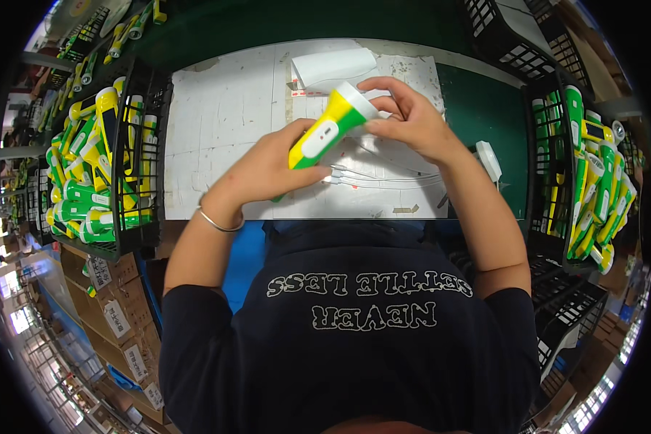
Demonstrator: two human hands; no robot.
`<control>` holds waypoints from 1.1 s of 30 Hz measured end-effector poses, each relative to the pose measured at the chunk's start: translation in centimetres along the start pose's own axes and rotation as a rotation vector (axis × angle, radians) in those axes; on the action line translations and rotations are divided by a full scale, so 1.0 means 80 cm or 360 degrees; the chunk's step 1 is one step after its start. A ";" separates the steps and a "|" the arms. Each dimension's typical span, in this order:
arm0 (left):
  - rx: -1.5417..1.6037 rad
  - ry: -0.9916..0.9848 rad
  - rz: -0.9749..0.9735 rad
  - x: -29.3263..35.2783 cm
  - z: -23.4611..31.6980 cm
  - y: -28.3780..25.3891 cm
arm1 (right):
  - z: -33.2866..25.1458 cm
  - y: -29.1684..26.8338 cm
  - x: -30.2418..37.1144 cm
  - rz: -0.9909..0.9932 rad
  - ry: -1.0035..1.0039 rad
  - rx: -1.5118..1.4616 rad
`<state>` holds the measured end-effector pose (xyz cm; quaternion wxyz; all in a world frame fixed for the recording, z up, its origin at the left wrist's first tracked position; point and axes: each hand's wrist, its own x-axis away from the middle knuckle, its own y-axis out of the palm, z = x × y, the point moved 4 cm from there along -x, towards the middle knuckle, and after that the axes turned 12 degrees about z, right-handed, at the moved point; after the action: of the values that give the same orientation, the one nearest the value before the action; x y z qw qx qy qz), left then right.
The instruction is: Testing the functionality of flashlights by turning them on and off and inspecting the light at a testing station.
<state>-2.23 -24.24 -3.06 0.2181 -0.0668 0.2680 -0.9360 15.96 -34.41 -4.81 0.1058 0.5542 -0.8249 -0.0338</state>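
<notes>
A yellow and green flashlight with a white head rim and a white switch plate is tilted above the table, its head toward the far right. Wrapped round its body, my left hand holds it with the thumb below the switch plate. At the head end, my right hand has its fingers and thumb curled about the white rim. White cables lie on the table under the flashlight, with a small white connector near my left thumb.
A white curled sheet lies behind the flashlight on the white-covered table. Black baskets full of flashlights stand left and right. A white block-shaped piece is beside my right forearm. Cardboard boxes are at lower left.
</notes>
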 end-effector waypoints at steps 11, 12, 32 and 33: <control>0.0272 -0.0223 0.0563 -0.013 -0.040 0.029 | 0.050 -0.002 -0.008 0.0368 -0.0207 0.0709; 0.0271 -0.0224 0.0558 -0.014 -0.040 0.030 | 0.046 -0.003 -0.006 0.0372 -0.0205 0.0706; -0.0563 0.0258 0.0880 -0.019 0.017 0.048 | 0.021 -0.010 0.012 0.0523 0.0160 0.0151; -0.0562 0.0260 0.0881 -0.020 0.014 0.047 | 0.021 -0.009 0.012 0.0527 0.0157 0.0170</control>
<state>0.86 -26.94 -4.12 0.4268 0.0470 0.4506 -0.7827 15.95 -35.68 -6.43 0.1205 0.4165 -0.8994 0.0553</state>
